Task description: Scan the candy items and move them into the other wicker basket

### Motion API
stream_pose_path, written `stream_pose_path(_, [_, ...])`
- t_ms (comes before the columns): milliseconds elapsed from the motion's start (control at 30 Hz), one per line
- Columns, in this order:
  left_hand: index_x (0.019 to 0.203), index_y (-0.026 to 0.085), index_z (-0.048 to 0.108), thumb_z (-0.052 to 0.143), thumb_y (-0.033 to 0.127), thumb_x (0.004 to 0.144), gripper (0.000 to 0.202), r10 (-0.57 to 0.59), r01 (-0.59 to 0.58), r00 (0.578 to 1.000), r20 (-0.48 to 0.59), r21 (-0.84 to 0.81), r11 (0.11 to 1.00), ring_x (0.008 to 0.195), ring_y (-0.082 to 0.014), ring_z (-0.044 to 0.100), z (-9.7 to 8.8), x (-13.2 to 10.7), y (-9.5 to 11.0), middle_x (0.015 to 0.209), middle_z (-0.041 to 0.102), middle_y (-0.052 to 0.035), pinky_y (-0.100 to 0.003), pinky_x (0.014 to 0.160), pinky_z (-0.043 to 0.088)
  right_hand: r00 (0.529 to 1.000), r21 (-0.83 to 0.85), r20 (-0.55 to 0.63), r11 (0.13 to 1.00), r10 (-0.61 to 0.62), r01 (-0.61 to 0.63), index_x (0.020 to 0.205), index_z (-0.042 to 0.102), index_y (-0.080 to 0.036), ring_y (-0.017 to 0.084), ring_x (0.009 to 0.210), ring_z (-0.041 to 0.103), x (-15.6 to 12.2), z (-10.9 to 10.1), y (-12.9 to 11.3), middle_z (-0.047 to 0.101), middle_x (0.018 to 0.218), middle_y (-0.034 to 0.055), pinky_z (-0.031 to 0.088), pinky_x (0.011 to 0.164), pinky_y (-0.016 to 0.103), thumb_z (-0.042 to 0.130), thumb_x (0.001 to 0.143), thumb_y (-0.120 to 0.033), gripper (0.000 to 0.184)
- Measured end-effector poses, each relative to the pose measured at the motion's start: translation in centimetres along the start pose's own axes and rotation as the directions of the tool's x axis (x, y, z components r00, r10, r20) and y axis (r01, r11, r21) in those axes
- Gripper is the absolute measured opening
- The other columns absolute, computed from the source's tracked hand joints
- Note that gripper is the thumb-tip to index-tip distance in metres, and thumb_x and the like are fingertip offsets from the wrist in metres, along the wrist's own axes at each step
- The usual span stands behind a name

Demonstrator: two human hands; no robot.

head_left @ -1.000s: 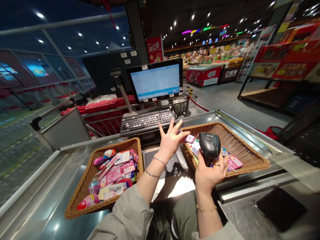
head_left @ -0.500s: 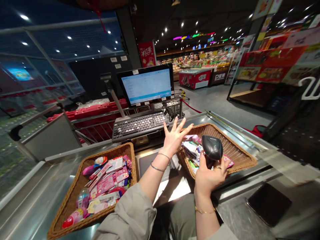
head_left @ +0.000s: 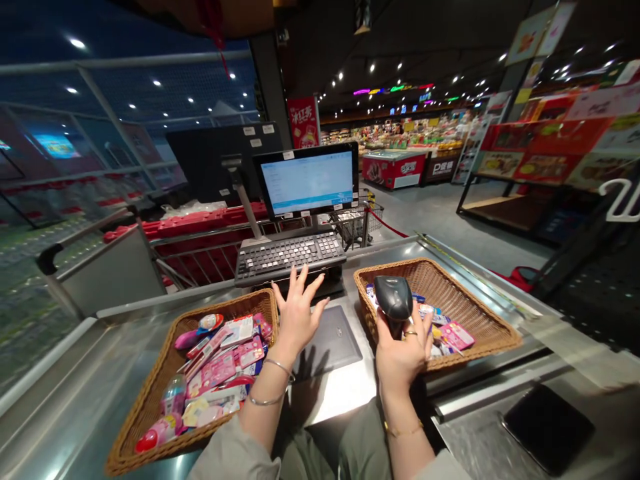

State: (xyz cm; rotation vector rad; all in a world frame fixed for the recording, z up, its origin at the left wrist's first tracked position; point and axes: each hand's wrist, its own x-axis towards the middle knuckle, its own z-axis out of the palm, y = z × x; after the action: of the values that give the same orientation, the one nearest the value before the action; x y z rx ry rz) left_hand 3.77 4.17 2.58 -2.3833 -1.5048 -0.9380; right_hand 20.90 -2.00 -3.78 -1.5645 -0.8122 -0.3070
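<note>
A black handheld barcode scanner (head_left: 394, 298) is gripped by its handle in my right hand (head_left: 404, 347), over the near left part of the right wicker basket (head_left: 480, 313). Small packaged goods lie in that basket, among them a pink card pack (head_left: 457, 335). My left hand (head_left: 299, 308), fingers spread and holding nothing, hovers between the two baskets, just short of the keyboard (head_left: 290, 257). The left wicker basket (head_left: 145, 380) is filled with pink packs, toothbrush-like packages and a clear-topped bottle (head_left: 174, 393). A dark flat panel (head_left: 333, 339) lies beneath my left hand.
Behind the keyboard stands a lit monitor (head_left: 309, 181). A steel counter (head_left: 125, 347) carries both baskets. A black flat object (head_left: 549, 427) lies at the right. Beyond are a cart handle (head_left: 50, 259), a red freezer chest (head_left: 393, 168) and shelves (head_left: 530, 147) of boxed goods.
My left hand has moved left, away from the right basket toward the left one, still spread. The scanner in my right hand has shifted left. The view has tilted slightly.
</note>
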Motion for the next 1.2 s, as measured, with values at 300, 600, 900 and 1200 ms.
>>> stream_pose_path(300, [0.139, 0.027, 0.055, 0.059, 0.03, 0.093, 0.046, -0.188, 0.19, 0.982, -0.031, 0.087, 0.978, 0.152, -0.0365, 0.022, -3.1, -5.0, -7.7, 0.16, 0.035, -0.0153, -0.076, 0.114, 0.008, 0.941, 0.06, 0.306, 0.989, -0.146, 0.134, 0.111, 0.073, -0.016, 0.039, 0.147, 0.033, -0.5, 1.7, -2.6, 0.058, 0.141, 0.0189, 0.022, 0.115, 0.068, 0.065, 0.084, -0.046, 0.041])
stream_pose_path(600, [0.134, 0.024, 0.059, 0.059, 0.031, 0.093, 0.042, -0.323, 0.323, 0.946, -0.03, 0.177, 0.93, 0.151, -0.0364, 0.024, -5.0, -9.2, -12.2, 0.158, 0.038, -0.0154, -0.075, 0.114, 0.01, 0.847, 0.13, 0.461, 0.964, -0.266, 0.232, 0.106, 0.073, -0.019, 0.035, 0.148, 0.032, -1.8, 3.5, -4.9, 0.059, 0.142, 0.0145, 0.021, 0.116, 0.064, 0.06, 0.086, -0.043, 0.034])
stream_pose_path(900, [0.138, 0.024, 0.056, 0.069, 0.031, 0.085, 0.054, -0.392, 0.356, 0.916, 0.086, 0.28, 0.892, 0.15, -0.0402, 0.023, -5.1, -10.7, -15.1, 0.159, 0.036, -0.0174, -0.077, 0.113, 0.011, 0.757, 0.148, 0.612, 0.973, -0.231, 0.177, 0.102, 0.074, -0.022, 0.036, 0.147, 0.033, -4.1, 4.9, -7.1, 0.059, 0.142, 0.0111, 0.017, 0.114, 0.068, 0.057, 0.084, -0.053, 0.04])
stream_pose_path(1200, [0.142, 0.022, 0.053, 0.072, 0.041, 0.083, 0.064, -0.436, 0.293, 0.862, 0.259, 0.448, 0.845, 0.153, -0.0392, 0.014, -5.4, -10.9, -17.6, 0.163, 0.027, -0.0162, -0.075, 0.116, 0.005, 0.645, 0.171, 0.714, 0.961, -0.273, 0.219, 0.098, 0.074, -0.023, 0.038, 0.148, 0.031, -6.4, 6.0, -7.8, 0.058, 0.144, 0.0115, 0.013, 0.111, 0.074, 0.06, 0.084, -0.051, 0.034])
